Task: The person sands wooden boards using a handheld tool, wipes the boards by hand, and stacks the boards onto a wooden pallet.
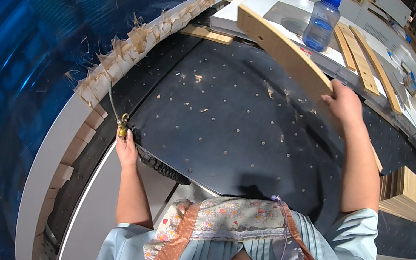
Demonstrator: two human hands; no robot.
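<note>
My right hand (344, 103) is closed around a long pale wooden board (288, 52), gripping its upper edge. The board is raised on its edge above the black work table (213, 97), and two dark holes show near its far end. At the table's near left corner, my left hand (127, 150) is wrapped round a yellow and brass air blow gun (123, 127) with a thin curved nozzle. A black coiled hose (163, 168) lies beside that hand along the table's edge. Small wood scraps (198, 79) lie scattered across the studded black top.
To the right stands a stack of wooden boards (412, 194). Several strips (362, 62) and a blue-capped water bottle (320, 27) rest on the white machine top (259, 0). Ragged brown tape (137, 39) lines the left rail, beside a blue translucent panel (85, 2). Another board (208, 34) lies at the far edge.
</note>
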